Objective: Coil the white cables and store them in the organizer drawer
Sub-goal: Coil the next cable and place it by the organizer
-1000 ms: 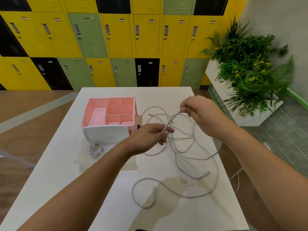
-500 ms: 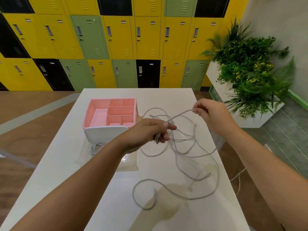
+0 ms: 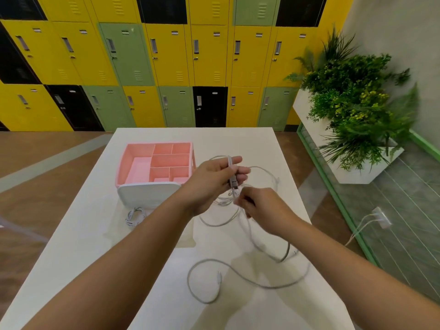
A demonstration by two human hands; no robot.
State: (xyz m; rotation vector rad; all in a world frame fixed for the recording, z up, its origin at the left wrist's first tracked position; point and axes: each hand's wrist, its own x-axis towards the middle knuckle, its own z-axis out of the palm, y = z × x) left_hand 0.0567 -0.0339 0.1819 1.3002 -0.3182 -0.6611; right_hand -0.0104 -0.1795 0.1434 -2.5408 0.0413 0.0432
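Note:
Loose white cables [image 3: 259, 281] sprawl in tangled loops over the right half of the white table [image 3: 78, 253]. My left hand [image 3: 214, 179] holds one cable's plug end upright, with the cord running over its fingers, just right of the organizer. Directly below it, my right hand [image 3: 258, 206] pinches the same cable where it hangs down. The pink organizer [image 3: 140, 152] with several compartments stands at mid-left, its white drawer front [image 3: 147, 192] facing me. A small coiled white cable [image 3: 135, 216] lies on the table in front of the drawer.
Yellow, green and black lockers [image 3: 166, 63] line the far wall. A white planter with green plants [image 3: 352, 120] stands to the right of the table. A floor socket with white plugs [image 3: 381, 216] sits on the right floor.
My right hand has come down and in from the upper right to just under my left hand, bringing the cable around. My left hand has turned upright with the plug end.

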